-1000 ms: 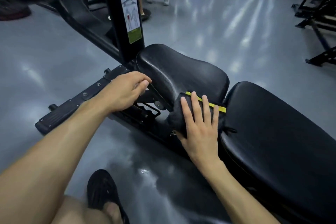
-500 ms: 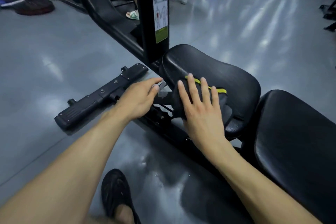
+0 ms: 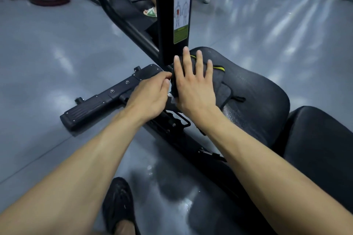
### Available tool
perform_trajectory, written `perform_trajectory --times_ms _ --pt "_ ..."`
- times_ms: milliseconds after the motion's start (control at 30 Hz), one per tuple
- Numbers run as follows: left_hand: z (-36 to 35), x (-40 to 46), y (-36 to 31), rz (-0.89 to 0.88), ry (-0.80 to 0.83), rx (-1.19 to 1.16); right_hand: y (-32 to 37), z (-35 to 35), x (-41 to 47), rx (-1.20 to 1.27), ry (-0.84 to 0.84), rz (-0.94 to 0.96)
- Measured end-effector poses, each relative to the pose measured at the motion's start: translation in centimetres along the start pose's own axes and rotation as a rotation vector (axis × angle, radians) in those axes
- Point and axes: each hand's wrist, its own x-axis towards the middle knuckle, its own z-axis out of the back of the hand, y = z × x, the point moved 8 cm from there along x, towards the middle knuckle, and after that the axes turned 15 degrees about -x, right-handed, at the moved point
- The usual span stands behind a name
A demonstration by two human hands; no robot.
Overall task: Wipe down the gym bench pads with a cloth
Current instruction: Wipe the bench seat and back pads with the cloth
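Right hand point(image 3: 193, 89): flat, fingers straight and slightly spread, palm pressing dark cloth point(image 3: 219, 84) onto the small seat pad point(image 3: 254, 97). Fingertips reaching the pad's far-left edge, next to the black upright post point(image 3: 166, 25). Forearm coming in from lower right.

Left hand point(image 3: 150, 93): fingers curled, thumb and fingertips bunched at the pad's near-left edge, just beside the right hand. Touching the cloth edge or the frame bracket below it; cannot tell which, and cannot tell whether anything is actually pinched. Forearm coming in from lower left.

Cloth: dark grey, yellow-green trim strip point(image 3: 219, 67) showing past the right fingers, a thin dark loop trailing off its right side onto the pad. Lying on the left half of the seat pad, mostly covered by the right hand.

Seat pad: black, textured, faint wet sheen near the right wrist. Larger black pad point(image 3: 321, 139) just beside it at right, narrow gap between.

Below the hands: black frame rail point(image 3: 181, 131) with adjustment handle; black footplate bar point(image 3: 99, 105) lying on the floor to the left.

Post: white instruction sticker point(image 3: 181, 5) with a green band at the bottom.

Floor point(image 3: 57, 53): glossy grey, light reflections. Dark shoe point(image 3: 118, 204) at bottom centre. Other people's feet and more equipment in the blurred background.
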Motion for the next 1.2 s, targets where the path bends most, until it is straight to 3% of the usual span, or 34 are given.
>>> perform_trajectory --times_ms 167,233,500,967,1100,1200 --pt "0.1 0.2 1.1 0.033 0.003 0.015 1.0 -1.6 -7.8 -0.127 -0.039 0.215" --pt "0.5 0.2 1.7 0.058 -0.014 0.004 0.7 -1.7 -6.8 -0.086 -0.045 0.261" --pt "1.1 1.3 2.7 0.091 -0.056 -0.005 1.1 -0.5 5.0 0.018 0.066 0.054" --pt "2.5 4.6 0.8 -0.010 -0.058 -0.071 -3.1 -1.8 12.6 0.356 0.433 -0.146" --pt "2.6 6.0 0.4 -0.032 -0.034 -0.076 -3.9 -2.2 12.5 0.411 0.407 -0.153" --pt "3.2 7.3 -0.1 0.002 -0.078 -0.128 -4.2 -1.9 10.7 0.385 0.252 -0.154"
